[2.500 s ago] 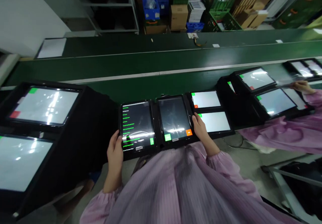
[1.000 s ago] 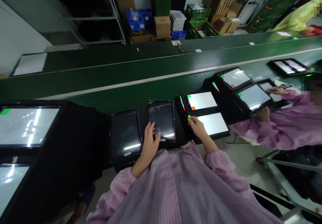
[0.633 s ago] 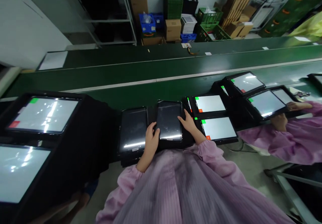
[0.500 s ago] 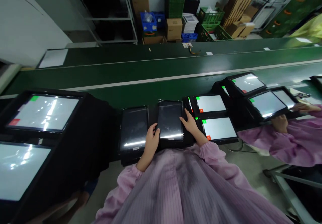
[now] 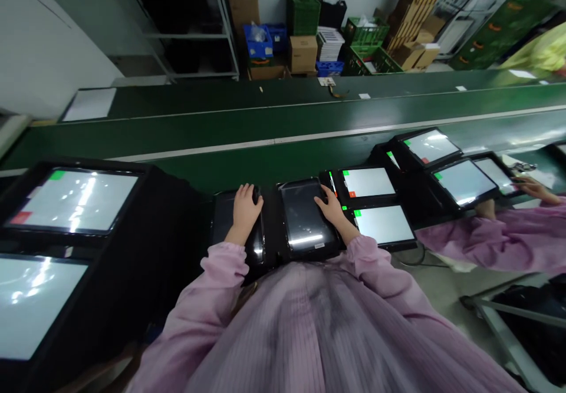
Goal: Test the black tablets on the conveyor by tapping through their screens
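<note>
Two dark-screened tablets lie side by side in front of me. My left hand [image 5: 246,210] reaches over the left tablet [image 5: 254,243], fingers curled at its far edge and thumb by the far right corner, closed on that end. My right hand [image 5: 331,209] grips the right tablet [image 5: 303,213] by its right edge, thumb on the glass and fingers along the side. This tablet's screen is unlit, with a small pale label near its near edge. My left forearm and hand cover much of the left tablet.
Lit tablets [image 5: 384,225] with green and red corner marks stand close on the right. More lit screens [image 5: 88,198] rest on black covers at left. A green conveyor [image 5: 198,128] runs behind. At right, a co-worker's hand [image 5: 535,190] is beside other tablets.
My left hand has left the right tablet's left edge and moved left and away from me onto the left tablet. The right tablet has shifted slightly right and towards me, my right hand still on it.
</note>
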